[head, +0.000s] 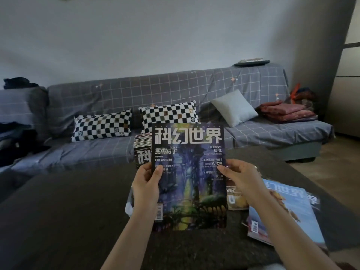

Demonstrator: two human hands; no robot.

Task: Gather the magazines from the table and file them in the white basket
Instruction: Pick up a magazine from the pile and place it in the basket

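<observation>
Gripping a dark purple glossy magazine (189,178) upright above the dark bench (68,211): left grip (148,184) and right grip (241,180) pinching its side edges.

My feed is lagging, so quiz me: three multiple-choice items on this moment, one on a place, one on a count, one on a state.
1. Where does the light blue magazine lie?
A. on the sofa
B. on the dark table, by the right forearm
C. on the floor

2. How many checkered pillows are on the sofa?
A. one
B. two
C. four

3. How is the purple-cover magazine held?
A. flat on the table
B. by the left hand alone
C. by both hands, with the right hand on the other edge

Answers: B, it rests on the table; B, two side by side; C, thumbs pinch each edge.
</observation>
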